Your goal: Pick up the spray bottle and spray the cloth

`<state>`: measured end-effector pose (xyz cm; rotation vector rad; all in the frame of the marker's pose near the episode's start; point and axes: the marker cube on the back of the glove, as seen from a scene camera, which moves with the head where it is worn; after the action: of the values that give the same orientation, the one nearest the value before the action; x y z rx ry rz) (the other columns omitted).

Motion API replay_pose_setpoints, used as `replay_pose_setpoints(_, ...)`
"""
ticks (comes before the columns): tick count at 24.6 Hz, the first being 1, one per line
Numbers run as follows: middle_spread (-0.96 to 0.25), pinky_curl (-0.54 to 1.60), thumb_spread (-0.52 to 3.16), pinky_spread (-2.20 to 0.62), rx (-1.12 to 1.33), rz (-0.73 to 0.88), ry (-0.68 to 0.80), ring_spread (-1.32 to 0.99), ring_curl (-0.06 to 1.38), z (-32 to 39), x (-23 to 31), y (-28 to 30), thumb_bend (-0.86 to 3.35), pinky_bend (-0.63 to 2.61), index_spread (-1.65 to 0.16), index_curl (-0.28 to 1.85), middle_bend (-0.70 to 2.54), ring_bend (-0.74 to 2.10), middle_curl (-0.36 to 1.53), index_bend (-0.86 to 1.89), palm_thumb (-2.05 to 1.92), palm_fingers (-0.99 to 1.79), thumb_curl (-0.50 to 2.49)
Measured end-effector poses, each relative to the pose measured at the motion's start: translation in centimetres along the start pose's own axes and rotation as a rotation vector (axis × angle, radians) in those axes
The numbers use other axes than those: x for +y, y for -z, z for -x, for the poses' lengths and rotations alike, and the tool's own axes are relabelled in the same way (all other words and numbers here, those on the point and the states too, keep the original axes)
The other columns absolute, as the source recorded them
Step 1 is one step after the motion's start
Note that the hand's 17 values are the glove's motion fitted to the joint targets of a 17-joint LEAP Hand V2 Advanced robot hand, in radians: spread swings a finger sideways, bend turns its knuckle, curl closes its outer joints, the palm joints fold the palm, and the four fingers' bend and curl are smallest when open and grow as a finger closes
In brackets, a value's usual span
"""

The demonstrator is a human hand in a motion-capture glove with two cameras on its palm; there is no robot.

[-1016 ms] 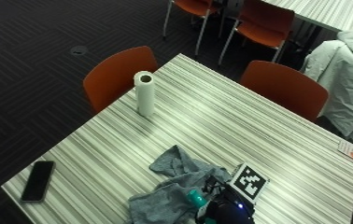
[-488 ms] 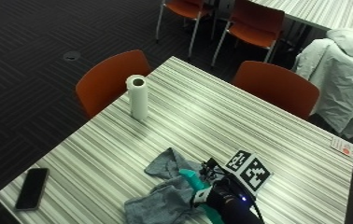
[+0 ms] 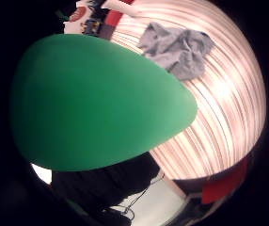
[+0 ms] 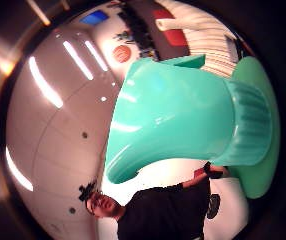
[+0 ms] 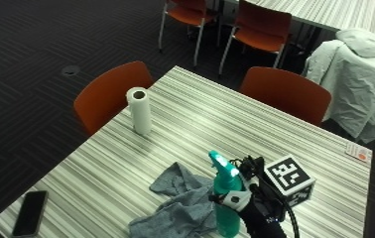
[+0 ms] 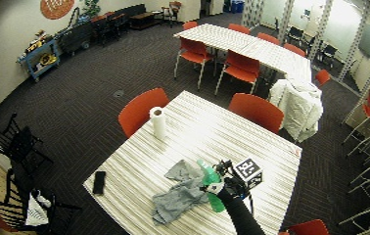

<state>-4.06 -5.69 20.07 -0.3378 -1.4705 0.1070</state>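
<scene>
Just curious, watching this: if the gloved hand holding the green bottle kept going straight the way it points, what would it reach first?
Probably the gray cloth. The right hand grips the spray bottle, whose nozzle faces over that cloth on the table. Depth is unclear; the paper towel roll stands much farther off.

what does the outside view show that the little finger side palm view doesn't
Only the outside view shows the paper towel roll, the phone near the table's corner, the orange chairs and the gloved right hand gripping the spray bottle. Only the little finger side palm view shows the bottle's green body filling most of the picture, close to the palm. Both show the grey cloth on the striped table.
</scene>
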Motion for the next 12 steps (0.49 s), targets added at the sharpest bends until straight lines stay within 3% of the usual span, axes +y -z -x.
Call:
replay_pose_setpoints(5,0.01,0.22,0.61,0.13,-0.062,-0.064,0.172,-0.03,0.46,1.0,1.5,-0.4,-0.02,0.14,-0.18,0.53,0.39,0.50,0.54,0.19,1.16,0.61,0.79)
replay_pose_setpoints(12,0.00,0.23,0.60,0.12,-0.034,-0.085,0.137,-0.04,0.46,-0.1,1.1,-0.7,-0.02,0.14,-0.19,0.54,0.38,0.49,0.54,0.19,1.16,0.62,0.79)
